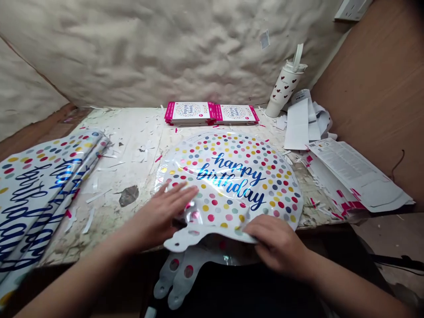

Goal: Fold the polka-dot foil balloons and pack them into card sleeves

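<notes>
A flat, uninflated foil balloon [232,181] with coloured dots and blue "happy birthday" lettering lies at the front of the table. Its tail hangs over the front edge, above further balloon tails [179,276] at my lap. My left hand [172,205] rests on the balloon's left side with its fingers stretched out. At the near right edge, my right hand [280,240] is closed on the balloon's rim, its fingers curled and partly hidden beneath.
Folded dotted balloons [39,194] lie at the left. Two stacks of pink-edged cards [190,110] stand at the back. A white tumbler with hearts [284,90], crumpled white paper [298,123] and printed sheets [357,172] are on the right. Paper scraps litter the worn tabletop [132,126].
</notes>
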Demonstrator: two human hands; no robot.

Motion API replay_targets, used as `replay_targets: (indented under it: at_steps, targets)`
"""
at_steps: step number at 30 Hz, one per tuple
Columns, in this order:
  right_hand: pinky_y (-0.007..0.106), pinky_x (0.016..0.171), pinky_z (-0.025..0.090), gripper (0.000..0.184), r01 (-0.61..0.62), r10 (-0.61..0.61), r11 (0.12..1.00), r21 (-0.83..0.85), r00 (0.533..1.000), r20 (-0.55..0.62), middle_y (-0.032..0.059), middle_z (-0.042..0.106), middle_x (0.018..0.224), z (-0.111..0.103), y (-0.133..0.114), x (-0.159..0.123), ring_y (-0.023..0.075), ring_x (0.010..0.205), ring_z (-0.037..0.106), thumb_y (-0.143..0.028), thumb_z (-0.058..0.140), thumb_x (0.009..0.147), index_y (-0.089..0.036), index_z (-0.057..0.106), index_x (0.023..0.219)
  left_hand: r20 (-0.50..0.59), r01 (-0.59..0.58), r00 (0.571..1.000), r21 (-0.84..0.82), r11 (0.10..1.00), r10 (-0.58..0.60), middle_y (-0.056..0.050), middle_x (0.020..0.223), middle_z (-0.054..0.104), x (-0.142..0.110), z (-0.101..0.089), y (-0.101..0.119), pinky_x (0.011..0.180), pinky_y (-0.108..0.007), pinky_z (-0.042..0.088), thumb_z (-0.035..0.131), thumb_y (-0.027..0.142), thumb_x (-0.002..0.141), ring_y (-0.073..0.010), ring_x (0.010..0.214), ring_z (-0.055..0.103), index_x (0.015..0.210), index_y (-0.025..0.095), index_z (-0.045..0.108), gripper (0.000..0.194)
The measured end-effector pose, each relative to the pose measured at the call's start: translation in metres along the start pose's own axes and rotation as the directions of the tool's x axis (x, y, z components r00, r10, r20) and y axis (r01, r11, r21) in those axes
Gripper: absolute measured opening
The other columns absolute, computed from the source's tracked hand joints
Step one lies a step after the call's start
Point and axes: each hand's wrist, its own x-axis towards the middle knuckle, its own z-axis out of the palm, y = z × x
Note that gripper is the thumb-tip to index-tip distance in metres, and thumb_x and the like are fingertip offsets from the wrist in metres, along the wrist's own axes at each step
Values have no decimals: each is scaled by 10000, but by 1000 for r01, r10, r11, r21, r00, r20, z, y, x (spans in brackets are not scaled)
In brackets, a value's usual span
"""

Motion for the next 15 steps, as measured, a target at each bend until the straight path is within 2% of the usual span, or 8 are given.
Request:
replay_targets:
  at_steps: [2,4,7,9,10,12,14,15]
  targets:
    - [437,926,446,587,39,-38,990,-138,999,5,111,570,1203,8,11,-14,268,1135,508,-66,446,638,-178,511,1211,13,-55,998,-56,997,56,-60,1356,453,3,23,1,1065,-423,249,476,151,737,-254,1265,377,1317,214,429,586]
    - [477,983,402,692,-51,44,967,-249,998,-35,122,480,1314,10,32,-28,273,1234,415,-45,422,637,-162,405,1319,-27,-39,999,-90,995,37,-69,1334,478,-1,40,-4,1037,-379,320,465,178,762,-251,1223,437,1271,206,496,510]
    - [477,997,400,623,-294,254,903,-314,954,-163,115,460,1334,-1,72,-42,248,1233,425,-69,392,745,-180,355,1357,-86,51,995,-94,994,-59,-61,1345,462,-11,46,-22,1029,-379,339,423,218,825,-252,1216,445,1279,207,492,459]
    - [483,1014,376,562,-368,321,876,-311,927,-194,97,443,1348,-15,93,-45,245,1237,420,-111,404,789,-209,387,1342,-121,97,987,-76,992,-105,-55,1344,463,-14,41,-34,1034,-391,331,376,188,848,-244,1222,440,1268,207,506,439]
    - [485,1032,348,539,-359,322,886,-295,932,-167,78,433,1357,-22,101,-44,240,1253,399,-122,415,797,-229,415,1325,-129,98,986,-72,993,-106,-51,1345,460,-13,37,-37,1043,-400,316,366,175,850,-242,1230,431,1258,210,515,437]
    - [484,1068,280,490,-289,289,933,-214,957,-34,38,435,1357,-37,111,-39,230,1282,353,-149,460,798,-268,484,1273,-94,62,993,-106,992,-73,-35,1348,452,-7,28,-41,1066,-424,262,386,170,833,-245,1257,393,1246,236,528,441]
    - [473,1080,246,418,-267,272,962,-57,952,140,20,476,1324,-52,117,-29,231,1283,351,-201,516,788,-285,563,1195,15,35,999,-235,971,-33,-11,1331,472,4,17,-43,1076,-428,219,417,190,813,-249,1266,378,1216,283,554,436]
    - [460,1072,265,378,-308,294,951,32,931,217,22,515,1289,-60,121,-23,235,1262,385,-231,535,780,-283,601,1148,80,58,996,-333,941,-33,-2,1299,511,11,11,-44,1064,-414,240,431,216,803,-249,1246,407,1183,295,580,416]
